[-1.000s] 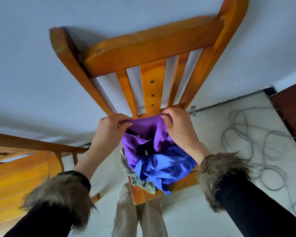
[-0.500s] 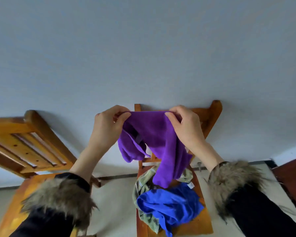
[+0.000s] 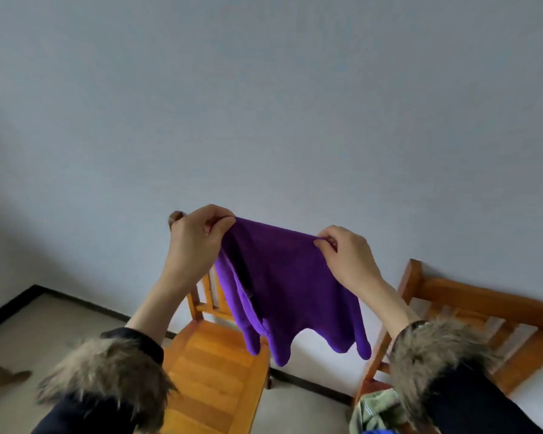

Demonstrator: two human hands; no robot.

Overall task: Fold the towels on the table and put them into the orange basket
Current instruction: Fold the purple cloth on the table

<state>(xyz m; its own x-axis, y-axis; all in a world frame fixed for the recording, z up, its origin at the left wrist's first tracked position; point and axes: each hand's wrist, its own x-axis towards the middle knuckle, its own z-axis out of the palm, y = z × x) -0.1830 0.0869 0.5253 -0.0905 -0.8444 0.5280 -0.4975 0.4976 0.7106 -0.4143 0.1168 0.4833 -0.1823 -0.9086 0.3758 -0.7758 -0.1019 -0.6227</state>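
Hanging purple towel, both grips above.

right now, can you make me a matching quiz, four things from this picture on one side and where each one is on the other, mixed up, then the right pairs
Things:
1. purple towel
2. left hand
3. green cloth
4. left chair

Places:
A. lying on the right chair, at the bottom edge of the view
B. pinching the towel's upper left corner
C. hanging in the air between both hands
D. standing under the left arm, its seat bare

Pairs: 1-C, 2-B, 3-A, 4-D

The right hand pinches the other upper corner.
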